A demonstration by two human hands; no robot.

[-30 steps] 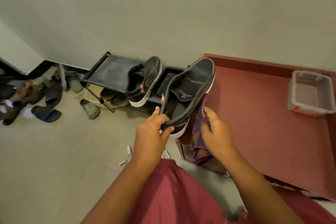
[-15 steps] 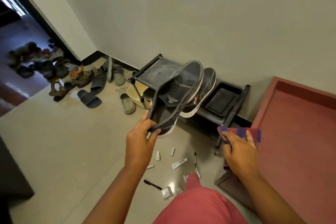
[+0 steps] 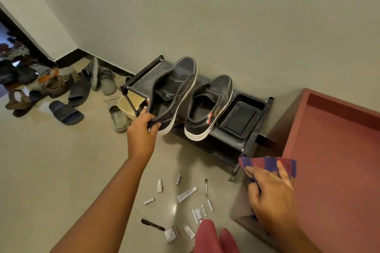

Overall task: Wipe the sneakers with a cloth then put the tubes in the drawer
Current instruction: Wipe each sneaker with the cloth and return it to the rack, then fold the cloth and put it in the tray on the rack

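The dark grey canvas sneaker with a white rubber sole (image 3: 174, 92) was tilted over the left part of the low black metal shoe rack (image 3: 242, 146), its toe toward the wall. The left hand (image 3: 141, 129) pinched its heel collar, thumb inside and fingers curled round the rim. Its matching second sneaker (image 3: 207, 109) sat on the rack just beside it, next to a black rectangular plastic tray (image 3: 240, 117). The right hand (image 3: 269, 193) gripped a purple-and-orange striped cloth (image 3: 267, 165) at the edge of the dark red wooden cabinet top (image 3: 333, 160). Small white tubes (image 3: 186, 191) lay scattered on the pale tiled floor (image 3: 51, 170) below the rack, with a black pen (image 3: 152, 224) among them. Farther left, a pile of sandals and slippers (image 3: 65, 92) lay by the wall.
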